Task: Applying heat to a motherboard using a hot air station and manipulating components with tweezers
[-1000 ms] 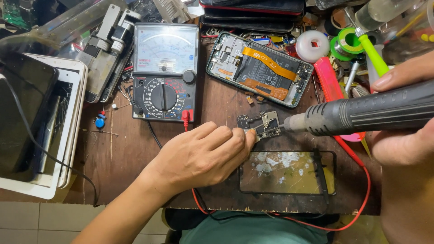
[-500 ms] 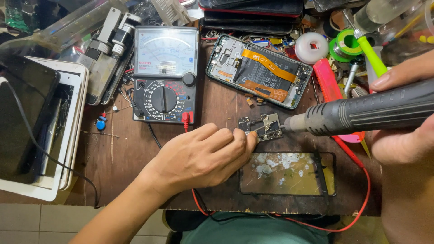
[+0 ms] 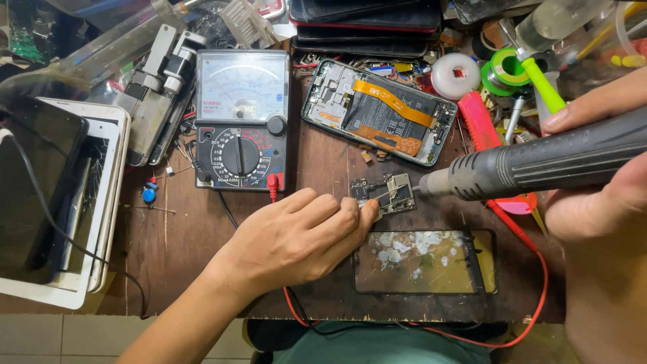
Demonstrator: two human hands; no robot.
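On the cluttered wooden bench [image 3: 202, 269], the right hand [image 3: 600, 195] has its fingers wrapped around a grey soldering tool [image 3: 539, 165], whose tip meets the small circuit board [image 3: 383, 194] that the left hand [image 3: 296, 239] pins with closed fingers, just above a cracked phone screen [image 3: 424, 261].

An analog multimeter [image 3: 242, 121] is lying on the wooden bench, its pale rectangular scale window sitting above a black body with a round selector dial. A detached phone screen [image 3: 424, 261], a dark-framed rectangle with white residue across its glass, is lying flat at the near edge of the bench. At the left, a black rectangular screen [image 3: 37, 195] is resting on a stack of white-framed panels [image 3: 111, 202]. At the far edge, several dark rectangular screens [image 3: 367, 20] are lying stacked, one showing a red rim.
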